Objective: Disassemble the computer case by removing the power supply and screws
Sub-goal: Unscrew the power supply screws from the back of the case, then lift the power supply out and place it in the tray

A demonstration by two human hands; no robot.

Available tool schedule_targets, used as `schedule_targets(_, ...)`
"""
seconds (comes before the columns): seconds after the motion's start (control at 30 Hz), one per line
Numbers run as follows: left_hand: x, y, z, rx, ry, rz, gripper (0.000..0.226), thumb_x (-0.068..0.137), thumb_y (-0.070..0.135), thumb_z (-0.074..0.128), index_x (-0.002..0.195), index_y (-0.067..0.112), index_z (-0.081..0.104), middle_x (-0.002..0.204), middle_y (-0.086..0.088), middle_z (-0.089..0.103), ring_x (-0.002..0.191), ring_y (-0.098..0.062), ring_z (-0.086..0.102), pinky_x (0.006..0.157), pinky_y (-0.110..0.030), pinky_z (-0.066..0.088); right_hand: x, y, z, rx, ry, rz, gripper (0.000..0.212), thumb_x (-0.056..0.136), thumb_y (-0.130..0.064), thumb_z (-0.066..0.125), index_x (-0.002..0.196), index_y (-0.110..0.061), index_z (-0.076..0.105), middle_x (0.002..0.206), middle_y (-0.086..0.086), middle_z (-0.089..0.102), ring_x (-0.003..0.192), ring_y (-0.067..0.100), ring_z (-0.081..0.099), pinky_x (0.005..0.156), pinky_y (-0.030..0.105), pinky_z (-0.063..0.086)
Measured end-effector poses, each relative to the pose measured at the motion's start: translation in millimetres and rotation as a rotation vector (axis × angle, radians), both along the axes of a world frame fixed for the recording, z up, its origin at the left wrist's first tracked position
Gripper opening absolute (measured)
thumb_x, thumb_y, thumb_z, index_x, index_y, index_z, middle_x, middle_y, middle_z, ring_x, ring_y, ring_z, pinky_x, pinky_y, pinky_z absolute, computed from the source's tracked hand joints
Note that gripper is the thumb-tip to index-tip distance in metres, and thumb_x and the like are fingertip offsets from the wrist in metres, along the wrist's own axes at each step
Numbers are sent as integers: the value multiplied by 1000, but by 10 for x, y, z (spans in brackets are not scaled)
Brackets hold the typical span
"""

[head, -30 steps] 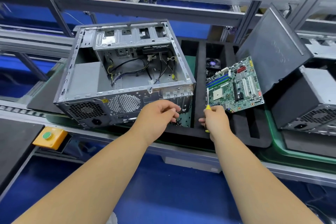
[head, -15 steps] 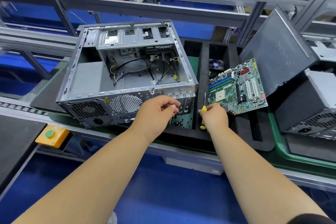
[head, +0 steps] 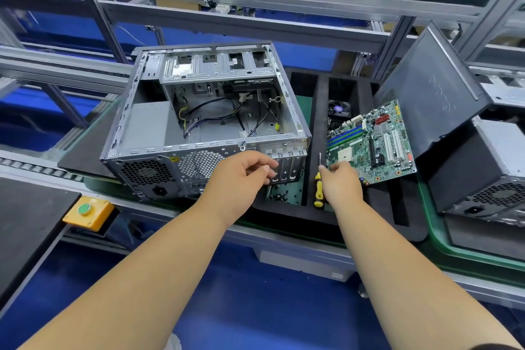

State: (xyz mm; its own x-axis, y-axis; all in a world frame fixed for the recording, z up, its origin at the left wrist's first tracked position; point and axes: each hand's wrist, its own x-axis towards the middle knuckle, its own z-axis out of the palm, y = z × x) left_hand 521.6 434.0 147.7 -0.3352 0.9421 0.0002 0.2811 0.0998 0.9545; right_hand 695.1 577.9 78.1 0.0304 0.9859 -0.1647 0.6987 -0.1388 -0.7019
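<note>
While lying on its side on a dark mat (head: 85, 150) with the open face turned up, computer case (head: 204, 119) showing loose black, yellow and blue cables (head: 216, 113) inside, an empty drive cage along the far edge, and the power supply (head: 147, 170) seated in the near left corner behind its honeycomb vent and socket. Just in front of the case's rear slot covers, left hand (head: 241, 176) hovering with fingers curled inward and fingertips drawn together; whether anything small is pinched there, impossible to tell. A little to the right, right hand (head: 341, 182) wrapped around a screwdriver (head: 318, 187) with a yellow and black handle, thin shaft pointing up, tip close to the near left edge of a green circuit board (head: 369, 145). Board propped at a tilt in a black foam tray (head: 318, 94) divided into long slots, with a small fan (head: 338, 109) resting in the slot behind it and a scatter of small dark screws (head: 279, 194) in the near slot under the left hand. Further right, a dark side panel (head: 431, 91) leaning upright, and beside it a second case (head: 483, 167) partly in view. At near left, a yellow box with a green push button (head: 84, 209) fixed to the bench edge. Beyond everything, grey aluminium framing (head: 227, 20) and a blue floor.
</note>
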Motion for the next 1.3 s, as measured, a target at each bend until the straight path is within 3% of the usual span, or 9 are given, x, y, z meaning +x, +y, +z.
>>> schedule_targets(0.1, -37, -60, 154, 60, 16, 8, 29, 94, 9, 54, 94, 32, 72, 85, 12, 72, 79, -3, 67, 71, -12, 51, -19, -17, 273, 120, 73, 37, 29, 100, -34, 50, 117, -12, 59, 105, 5, 61, 81, 19, 55, 64, 31, 42)
schedule_targets(0.23, -204, -166, 373, 136, 142, 30, 27, 94, 12, 56, 97, 33, 71, 87, 14, 71, 84, -5, 66, 72, -14, 52, -198, -129, 772, 356, 236, 160, 18, 99, -29, 49, 106, -18, 61, 96, -7, 58, 88, 12, 56, 76, 30, 46)
schedule_targets(0.37, -616, -258, 508, 214, 498, 103, 19, 91, 24, 61, 106, 34, 69, 98, 22, 66, 97, 3, 59, 83, -16, 48, -474, -301, 1148, 546, 186, 340, 15, 95, -31, 52, 99, -22, 63, 95, -9, 57, 92, 13, 54, 82, 34, 46)
schedule_targets(0.43, -894, -273, 524, 180, 754, 66, 26, 90, 34, 62, 116, 28, 66, 108, 18, 63, 105, -3, 55, 93, -27, 46, -628, -378, 1244, 593, 72, 447, 13, 94, -34, 55, 93, -25, 64, 95, -7, 60, 94, 17, 54, 85, 40, 46)
schedule_targets(0.63, -1630, -319, 394, -97, 1075, -68, 68, 84, 68, 51, 135, 23, 55, 131, 2, 52, 122, -19, 46, 106, -35, 37, -1119, -558, 1190, 473, -196, 632, 21, 88, -53, 59, 88, -35, 70, 100, -11, 64, 105, 17, 52, 92, 41, 40)
schedule_targets(0.77, -1906, -312, 293, -236, 1269, -142, 93, 80, 83, 25, 153, 25, 24, 155, -9, 25, 142, -28, 21, 118, -43, 18, -1394, -653, 1081, 364, -224, 614, 37, 75, -71, 57, 86, -38, 68, 100, -16, 62, 104, 8, 51, 90, 37, 33)
schedule_targets(0.87, -1972, -257, 216, -227, 1265, -199, 97, 79, 84, 17, 155, 25, 8, 160, -8, 10, 147, -29, 5, 119, -50, 9, -1537, -723, 1007, 336, -326, 596, 61, 61, -87, 43, 89, -40, 69, 92, -21, 63, 95, -2, 52, 83, 33, 24)
schedule_targets(0.97, -2044, -209, 158, -205, 1239, -239, 95, 81, 83, 15, 155, 25, 4, 161, -8, 5, 148, -29, 0, 119, -53, 2, -1626, -755, 974, 327, -322, 539, 65, 53, -91, 44, 84, -40, 70, 86, -24, 64, 93, -7, 50, 80, 32, 18)
schedule_targets(1.3, -2569, -42, 92, -122, 1255, -349, 94, 83, 82, 15, 155, 22, 10, 162, -10, 5, 148, -30, 0, 118, -56, -2, -2061, -837, 998, 252, -335, 411, 32, 62, -78, 67, 75, -49, 66, 94, -23, 68, 105, -4, 50, 89, 34, 21)
